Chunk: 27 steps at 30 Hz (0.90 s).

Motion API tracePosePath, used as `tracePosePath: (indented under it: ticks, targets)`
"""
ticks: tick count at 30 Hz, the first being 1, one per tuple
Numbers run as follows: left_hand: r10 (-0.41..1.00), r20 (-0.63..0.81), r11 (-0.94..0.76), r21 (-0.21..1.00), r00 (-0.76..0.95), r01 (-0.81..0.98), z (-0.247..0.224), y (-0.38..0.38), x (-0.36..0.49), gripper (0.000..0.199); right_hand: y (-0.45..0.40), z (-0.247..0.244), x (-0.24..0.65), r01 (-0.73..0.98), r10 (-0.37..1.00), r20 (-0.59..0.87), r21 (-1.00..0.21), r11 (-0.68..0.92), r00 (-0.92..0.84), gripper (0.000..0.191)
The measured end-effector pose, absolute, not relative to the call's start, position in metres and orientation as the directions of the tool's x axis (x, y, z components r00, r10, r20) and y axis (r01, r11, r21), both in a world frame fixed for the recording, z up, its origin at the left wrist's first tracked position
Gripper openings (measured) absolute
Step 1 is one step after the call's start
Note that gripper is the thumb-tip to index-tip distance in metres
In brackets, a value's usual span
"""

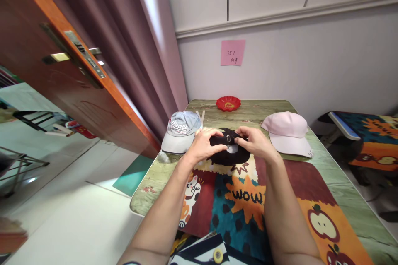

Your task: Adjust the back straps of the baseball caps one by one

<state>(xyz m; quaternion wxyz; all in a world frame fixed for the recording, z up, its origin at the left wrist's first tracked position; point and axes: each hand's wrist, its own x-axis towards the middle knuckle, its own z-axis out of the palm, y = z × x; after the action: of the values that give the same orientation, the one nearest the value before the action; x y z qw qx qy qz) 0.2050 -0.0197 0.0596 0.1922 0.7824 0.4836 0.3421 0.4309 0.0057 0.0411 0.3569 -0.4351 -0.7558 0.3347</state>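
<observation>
A black cap (231,156) with a small metal strap buckle lies in the middle of the table, its strap side facing up. My left hand (205,145) grips its left edge, thumb and fingers on the fabric beside the buckle. On the right side, my right hand (253,143) pinches the strap near the buckle. A grey-blue cap (182,129) with white lettering sits to the left of my left hand. The pale pink cap (287,130) rests to the right of my right hand, brim toward me.
A red scalloped dish (228,103) stands at the back of the wooden-patterned table (149,190). A colourful mat (245,198) lies under my forearms. Behind is a wall with a pink note (233,53); an open door (71,83) and curtain are at the left.
</observation>
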Motion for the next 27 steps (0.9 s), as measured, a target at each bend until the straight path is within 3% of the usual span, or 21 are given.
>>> tracePosePath:
  ticks: [4,7,11,16,19,22,27]
  targets:
    - [0.875,0.398,-0.474,0.59,0.276,0.654,0.061,-0.021,0.21,0.018,0.002,0.045,0.427,0.253,0.905,0.257,-0.902,0.35,-0.338,0.008]
    - [0.868,0.442,-0.474,0.603,0.226,0.641,0.061,-0.022,0.209,0.011,-0.002,0.049,0.426,0.091,0.914,0.268,-0.947,0.308,-0.304,0.019]
    - [0.861,0.473,-0.478,0.628,0.187,0.614,0.06,-0.021,0.204,0.005,-0.007,0.055,0.428,0.034,0.923,0.295,-0.949,0.313,-0.248,0.03]
    - [0.903,0.403,-0.42,0.758,0.147,0.499,0.06,-0.02,0.205,0.007,-0.008,0.055,0.422,-0.084,0.927,0.288,-0.957,0.276,-0.239,0.02]
    - [0.933,0.332,-0.361,0.845,0.142,0.395,0.059,-0.018,0.208,0.013,-0.004,0.05,0.41,-0.077,0.925,0.239,-0.971,0.226,-0.294,0.015]
    - [0.94,0.309,-0.341,0.88,0.147,0.33,0.057,-0.017,0.211,0.015,0.0,0.042,0.396,-0.028,0.919,0.232,-0.971,0.236,-0.319,0.023]
    - [0.919,0.367,-0.392,0.814,0.144,0.429,0.055,-0.02,0.214,0.014,0.003,0.037,0.386,0.011,0.949,0.2,-0.978,0.209,-0.242,0.032]
